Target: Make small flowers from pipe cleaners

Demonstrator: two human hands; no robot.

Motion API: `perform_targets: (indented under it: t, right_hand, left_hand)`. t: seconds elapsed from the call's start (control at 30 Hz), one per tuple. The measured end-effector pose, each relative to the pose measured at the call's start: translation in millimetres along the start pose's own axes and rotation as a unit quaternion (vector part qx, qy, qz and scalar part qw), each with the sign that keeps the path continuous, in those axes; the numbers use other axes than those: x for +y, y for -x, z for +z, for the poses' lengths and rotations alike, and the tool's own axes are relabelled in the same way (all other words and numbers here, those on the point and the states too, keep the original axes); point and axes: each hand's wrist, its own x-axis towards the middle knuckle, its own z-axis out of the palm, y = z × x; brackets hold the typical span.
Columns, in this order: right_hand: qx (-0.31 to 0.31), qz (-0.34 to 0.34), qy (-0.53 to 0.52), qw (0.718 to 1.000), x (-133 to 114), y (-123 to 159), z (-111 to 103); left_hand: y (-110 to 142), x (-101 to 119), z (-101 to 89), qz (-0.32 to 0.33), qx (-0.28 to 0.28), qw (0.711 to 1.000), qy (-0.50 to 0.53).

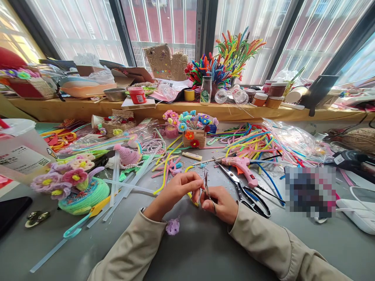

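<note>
Here, small scissors (206,186) are held upright in the right hand (224,205), with fingers curled round the handles, perhaps so the blades can be aimed well. Close by the blades, the fingertips of the left hand (177,191) are pinched together; what is gripped by them cannot be told. Just beside the left sleeve (134,242), a fluffy purple flower (172,226) is set on the tabletop (199,249), maybe for easy reach. To the right, big scissors (231,174) and a pink glue gun (250,175) are laid close by.
</note>
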Motion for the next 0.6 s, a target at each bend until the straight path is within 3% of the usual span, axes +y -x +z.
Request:
perform_targets:
  t: [0.2,0.4,0.6]
  right_hand:
    - [0.024,0.007,0.025,0.999,1.9,-0.8,0.3]
    - [0.006,-0.008,0.01,1.0,-1.0,0.4,-0.9]
    - [0.026,0.005,0.037,0.999,1.1,-0.5,-0.1]
  left_hand:
    - [-0.2,1.1,-0.1,-0.006,-0.028,1.0,0.009]
    - [-0.2,1.7,1.1,-0.006,-0.045,0.999,0.007]
    - [0.1,2.3,0.8,-0.011,-0.036,0.999,0.009]
